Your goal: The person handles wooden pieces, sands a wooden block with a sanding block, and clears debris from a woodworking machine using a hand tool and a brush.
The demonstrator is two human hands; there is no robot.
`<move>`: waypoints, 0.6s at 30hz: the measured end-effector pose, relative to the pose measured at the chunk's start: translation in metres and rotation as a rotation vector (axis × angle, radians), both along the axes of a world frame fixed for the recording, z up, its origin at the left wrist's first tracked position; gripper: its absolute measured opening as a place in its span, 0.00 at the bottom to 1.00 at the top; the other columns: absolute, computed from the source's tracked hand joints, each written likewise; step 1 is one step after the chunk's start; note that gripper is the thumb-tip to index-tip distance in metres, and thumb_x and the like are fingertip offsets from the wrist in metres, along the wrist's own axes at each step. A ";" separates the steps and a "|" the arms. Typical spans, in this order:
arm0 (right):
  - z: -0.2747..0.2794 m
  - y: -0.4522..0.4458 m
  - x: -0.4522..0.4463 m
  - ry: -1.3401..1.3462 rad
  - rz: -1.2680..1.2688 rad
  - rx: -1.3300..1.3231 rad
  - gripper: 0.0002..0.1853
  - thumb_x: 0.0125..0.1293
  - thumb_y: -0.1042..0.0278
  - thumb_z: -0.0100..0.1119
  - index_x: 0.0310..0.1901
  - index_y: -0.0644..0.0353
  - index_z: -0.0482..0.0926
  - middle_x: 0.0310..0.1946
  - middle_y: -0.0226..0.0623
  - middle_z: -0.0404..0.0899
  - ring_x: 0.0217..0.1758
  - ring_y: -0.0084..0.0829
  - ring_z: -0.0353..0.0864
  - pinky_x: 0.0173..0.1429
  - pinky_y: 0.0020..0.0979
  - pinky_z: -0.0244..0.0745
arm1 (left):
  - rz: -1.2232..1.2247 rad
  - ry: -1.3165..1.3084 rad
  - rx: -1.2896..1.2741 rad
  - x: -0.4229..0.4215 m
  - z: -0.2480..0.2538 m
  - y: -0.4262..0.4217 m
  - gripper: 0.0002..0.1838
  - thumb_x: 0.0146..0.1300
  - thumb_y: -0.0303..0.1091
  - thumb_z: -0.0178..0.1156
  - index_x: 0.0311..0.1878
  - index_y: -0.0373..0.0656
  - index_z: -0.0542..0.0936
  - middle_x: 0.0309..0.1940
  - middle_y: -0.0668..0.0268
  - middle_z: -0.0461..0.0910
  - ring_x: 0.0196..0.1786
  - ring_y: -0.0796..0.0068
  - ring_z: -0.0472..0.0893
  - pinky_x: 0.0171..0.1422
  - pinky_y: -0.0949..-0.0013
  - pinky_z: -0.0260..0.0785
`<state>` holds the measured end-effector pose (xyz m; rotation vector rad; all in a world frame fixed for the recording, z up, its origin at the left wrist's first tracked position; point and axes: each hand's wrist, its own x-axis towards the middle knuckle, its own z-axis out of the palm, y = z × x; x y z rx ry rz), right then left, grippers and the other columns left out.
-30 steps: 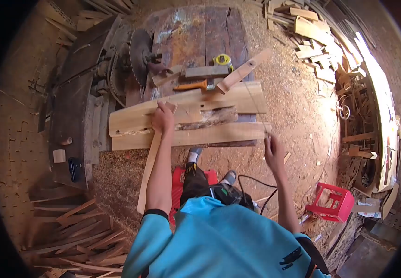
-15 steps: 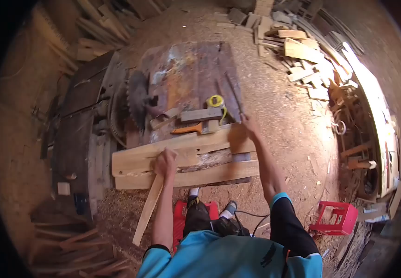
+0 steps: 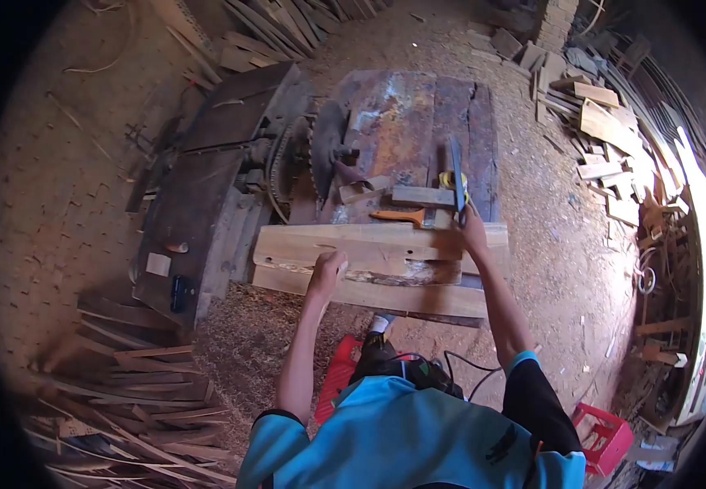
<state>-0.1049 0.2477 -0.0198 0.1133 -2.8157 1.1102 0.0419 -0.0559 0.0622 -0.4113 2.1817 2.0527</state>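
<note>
My left hand (image 3: 330, 269) is closed in a fist above the pale boards; whatever is inside it is hidden. My right hand (image 3: 472, 231) grips the lower end of a long, thin, dark blade-like tool (image 3: 455, 171), which points away from me; its exact kind is unclear. Beneath both hands lies a pale wooden board (image 3: 361, 242) with a rough bark-edged hollow, beside another board (image 3: 385, 298). Just beyond are an orange-handled paintbrush (image 3: 398, 216), a grey-brown wooden block (image 3: 424, 196) and a yellow tape measure (image 3: 468, 181), partly covered by the tool.
A toothed circular saw blade (image 3: 328, 151) stands left of the rusty worktable (image 3: 406, 106), near a dark machine bed (image 3: 206, 183). Wood scraps (image 3: 613, 138) are heaped at the right, and wood strips (image 3: 141, 391) at lower left. A red plastic stool (image 3: 603, 440) stands at lower right.
The view has shifted, so the table appears farther right. The blade-like tool has swung more upright, over the tape measure. The wooden strip seen in my left hand earlier no longer shows clearly.
</note>
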 end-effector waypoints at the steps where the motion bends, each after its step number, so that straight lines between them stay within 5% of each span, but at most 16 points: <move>1: 0.002 0.000 0.002 0.010 0.032 -0.095 0.19 0.49 0.69 0.51 0.45 0.64 0.66 0.31 0.54 0.73 0.36 0.52 0.72 0.37 0.41 0.67 | -0.009 -0.059 0.196 0.007 0.022 0.006 0.17 0.52 0.43 0.46 0.16 0.42 0.67 0.11 0.69 0.64 0.14 0.78 0.63 0.18 0.71 0.53; 3: -0.004 0.015 0.005 0.038 0.075 -0.269 0.20 0.49 0.70 0.50 0.46 0.64 0.65 0.30 0.54 0.72 0.34 0.52 0.72 0.36 0.40 0.67 | 0.070 -0.107 0.338 0.022 0.083 0.021 0.15 0.53 0.42 0.46 0.16 0.44 0.66 0.11 0.72 0.61 0.13 0.81 0.60 0.18 0.76 0.52; 4: -0.018 0.025 0.002 0.069 0.051 -0.076 0.20 0.50 0.70 0.49 0.46 0.64 0.65 0.28 0.54 0.72 0.31 0.50 0.72 0.33 0.40 0.66 | 0.099 -0.132 0.412 0.028 0.113 0.030 0.15 0.53 0.42 0.46 0.16 0.45 0.65 0.12 0.73 0.60 0.13 0.83 0.59 0.18 0.78 0.52; 7: -0.001 0.029 0.027 0.113 -0.062 -0.216 0.18 0.51 0.70 0.47 0.46 0.65 0.65 0.26 0.55 0.71 0.29 0.50 0.72 0.32 0.42 0.66 | -0.173 0.039 0.343 0.041 0.179 0.054 0.16 0.52 0.42 0.47 0.15 0.42 0.66 0.11 0.72 0.62 0.12 0.81 0.61 0.18 0.75 0.53; 10: 0.026 0.046 0.058 0.011 -0.094 -0.138 0.20 0.51 0.70 0.47 0.48 0.65 0.64 0.26 0.54 0.72 0.29 0.49 0.73 0.33 0.41 0.66 | -0.246 0.351 -0.367 0.058 0.228 0.126 0.19 0.51 0.42 0.48 0.13 0.37 0.68 0.09 0.66 0.66 0.12 0.76 0.64 0.18 0.71 0.57; 18: 0.007 0.094 0.112 0.035 -0.130 -0.333 0.18 0.51 0.69 0.47 0.43 0.68 0.67 0.28 0.53 0.72 0.33 0.46 0.73 0.39 0.41 0.66 | -0.966 0.273 -1.072 0.066 0.138 0.234 0.20 0.44 0.46 0.48 0.17 0.37 0.77 0.17 0.51 0.74 0.23 0.54 0.75 0.30 0.59 0.69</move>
